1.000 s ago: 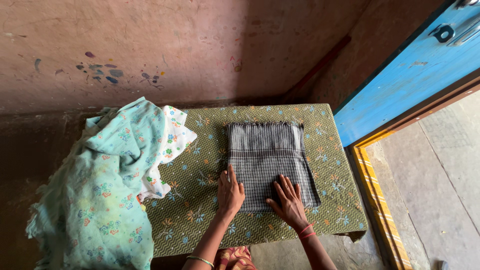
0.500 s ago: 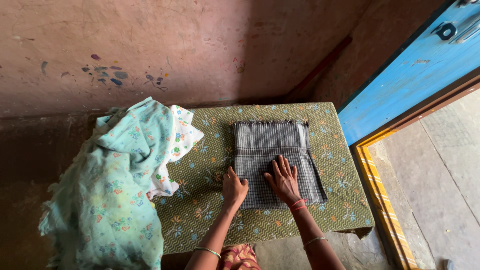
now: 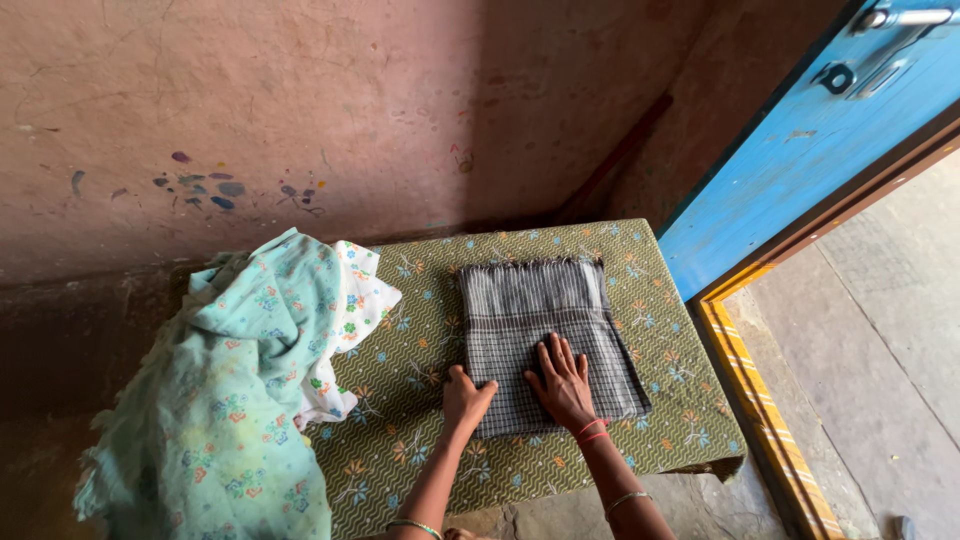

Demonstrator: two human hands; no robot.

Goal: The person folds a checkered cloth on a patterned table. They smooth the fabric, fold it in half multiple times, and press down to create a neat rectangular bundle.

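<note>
A folded grey checked cloth (image 3: 530,310) with a fringed far edge lies on a table covered in olive floral fabric (image 3: 660,420). My right hand (image 3: 562,381) lies flat on the cloth's near half, fingers spread and pointing away from me. My left hand (image 3: 465,396) rests at the cloth's near left corner, its fingers on the edge. Neither hand grips anything.
A heap of mint green floral cloth (image 3: 235,400) with a white flowered piece (image 3: 355,300) covers the table's left end. A pink paint-flecked wall (image 3: 300,120) stands behind. A blue door (image 3: 800,150) and a yellow-striped threshold (image 3: 760,420) are on the right.
My right hand slid forward from the cloth's near edge to its middle. My left hand stayed at the near left corner. The camera view shifted slightly.
</note>
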